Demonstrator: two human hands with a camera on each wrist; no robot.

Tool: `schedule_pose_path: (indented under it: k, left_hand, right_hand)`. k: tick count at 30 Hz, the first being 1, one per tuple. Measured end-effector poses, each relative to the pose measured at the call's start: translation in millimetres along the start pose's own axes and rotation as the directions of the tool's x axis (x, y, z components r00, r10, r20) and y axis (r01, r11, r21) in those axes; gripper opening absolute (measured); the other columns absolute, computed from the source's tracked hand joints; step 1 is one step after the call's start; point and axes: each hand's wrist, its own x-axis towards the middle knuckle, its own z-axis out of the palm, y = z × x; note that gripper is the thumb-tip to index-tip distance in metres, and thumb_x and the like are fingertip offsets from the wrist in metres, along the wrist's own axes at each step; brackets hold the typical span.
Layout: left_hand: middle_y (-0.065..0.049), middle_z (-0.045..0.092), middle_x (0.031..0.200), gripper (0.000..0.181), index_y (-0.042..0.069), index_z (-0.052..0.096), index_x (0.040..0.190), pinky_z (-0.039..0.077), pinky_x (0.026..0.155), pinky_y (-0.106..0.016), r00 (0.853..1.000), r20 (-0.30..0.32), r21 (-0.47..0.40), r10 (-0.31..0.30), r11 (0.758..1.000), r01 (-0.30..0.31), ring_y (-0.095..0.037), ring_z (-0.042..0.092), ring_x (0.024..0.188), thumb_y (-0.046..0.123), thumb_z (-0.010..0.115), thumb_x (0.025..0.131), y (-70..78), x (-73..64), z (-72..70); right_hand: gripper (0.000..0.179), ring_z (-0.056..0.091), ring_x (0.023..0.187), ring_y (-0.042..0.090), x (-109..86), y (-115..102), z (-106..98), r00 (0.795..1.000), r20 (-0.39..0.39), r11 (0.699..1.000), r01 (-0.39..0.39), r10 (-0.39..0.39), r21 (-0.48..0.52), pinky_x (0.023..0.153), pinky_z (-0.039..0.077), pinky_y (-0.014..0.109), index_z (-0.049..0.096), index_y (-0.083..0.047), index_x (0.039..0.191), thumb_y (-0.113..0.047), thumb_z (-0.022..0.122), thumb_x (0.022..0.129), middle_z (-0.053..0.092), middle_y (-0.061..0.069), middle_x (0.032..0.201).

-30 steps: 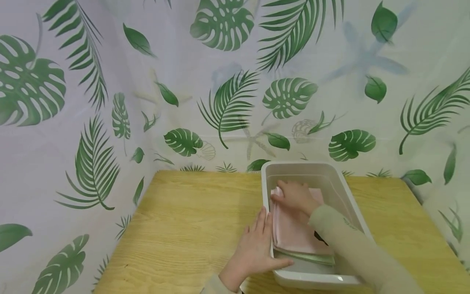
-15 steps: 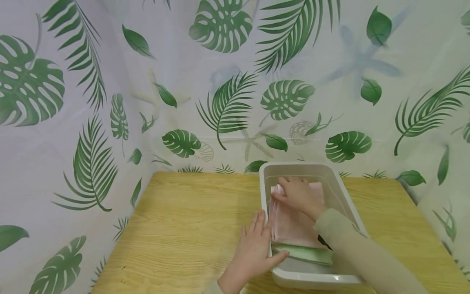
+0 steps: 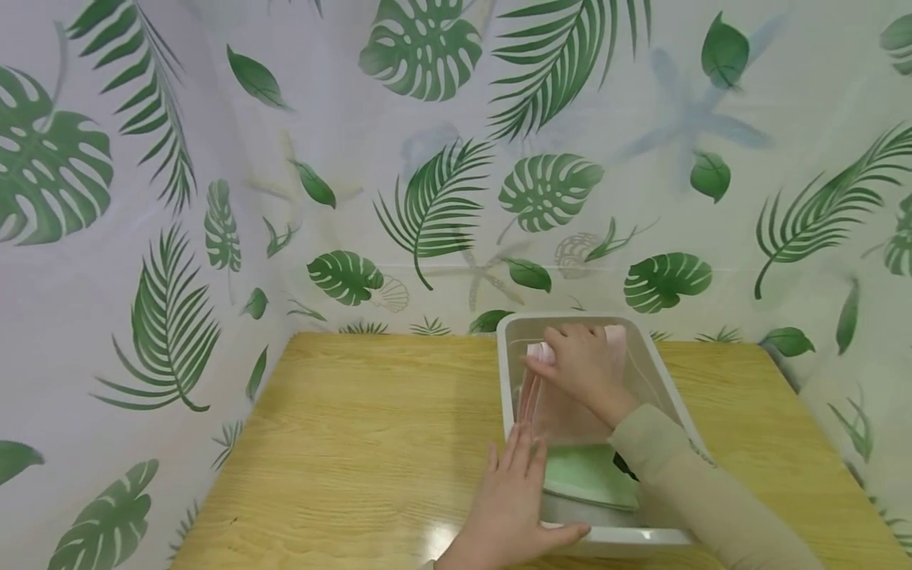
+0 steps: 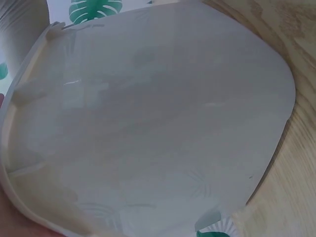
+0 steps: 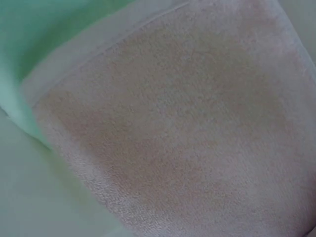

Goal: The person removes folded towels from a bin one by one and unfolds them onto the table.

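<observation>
My right hand (image 3: 586, 370) grips the far end of a folded pink towel (image 3: 573, 416) inside a white plastic bin (image 3: 504, 372). That end of the towel is raised, and its layered left edge shows. Under it lies a folded pale green towel (image 3: 591, 479), partly covered by the pink one. In the right wrist view the plush pink towel (image 5: 173, 128) fills most of the picture, with green cloth (image 5: 54, 29) at the upper left. My left hand (image 3: 504, 503) rests on the bin's near left corner, fingers straight and thumb spread along the front rim. The left wrist view shows the bin's outer wall (image 4: 148, 118).
The bin stands on a wooden table (image 3: 370, 443), toward its right side. Behind and beside the table hangs a white curtain (image 3: 442, 293) printed with green leaves. My right sleeve (image 3: 705, 475) crosses over the bin's right rim.
The right hand has lifted the pink towel and shifted it toward the bin's far end, uncovering more of the green towel. The left hand stays at the bin's near left corner.
</observation>
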Motion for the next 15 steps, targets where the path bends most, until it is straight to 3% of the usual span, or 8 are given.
schedule_pose_path:
  k: [6,11,15]
  left_hand:
    - [-0.021,0.009,0.144,0.107,-0.003,0.030,0.135,0.025,0.099,-0.048,0.999,0.003,0.037,-0.048,0.998,0.048,-0.030,0.004,0.132,0.081,0.024,0.069,4.5,0.6,7.9]
    - [-0.023,0.013,0.143,0.112,-0.005,0.030,0.134,0.024,0.099,-0.049,0.998,-0.016,0.087,-0.062,0.994,0.063,-0.031,0.007,0.132,0.083,0.023,0.066,5.7,3.0,10.0]
    - [-0.022,0.015,0.143,0.115,-0.005,0.031,0.134,0.023,0.099,-0.049,0.996,0.006,0.111,-0.084,0.990,0.083,-0.030,0.007,0.132,0.085,0.021,0.064,5.0,5.1,8.5]
  right_hand:
    - [0.043,0.054,0.072,0.025,0.5,1.0,-12.6,0.992,-0.123,1.000,0.011,-0.010,0.005,0.067,0.037,0.046,0.049,-0.015,0.064,-0.056,0.060,0.071,0.056,0.004,0.067]
    - [0.042,0.054,0.068,0.026,1.5,4.5,-23.2,0.979,-0.202,1.000,0.015,-0.014,0.000,0.065,0.037,0.045,0.053,-0.011,0.066,-0.052,0.061,0.068,0.057,0.006,0.066]
    - [0.042,0.052,0.065,0.028,3.5,7.4,-37.0,0.965,-0.261,1.000,0.020,-0.019,0.003,0.065,0.037,0.046,0.052,-0.009,0.065,-0.051,0.060,0.068,0.052,0.006,0.062]
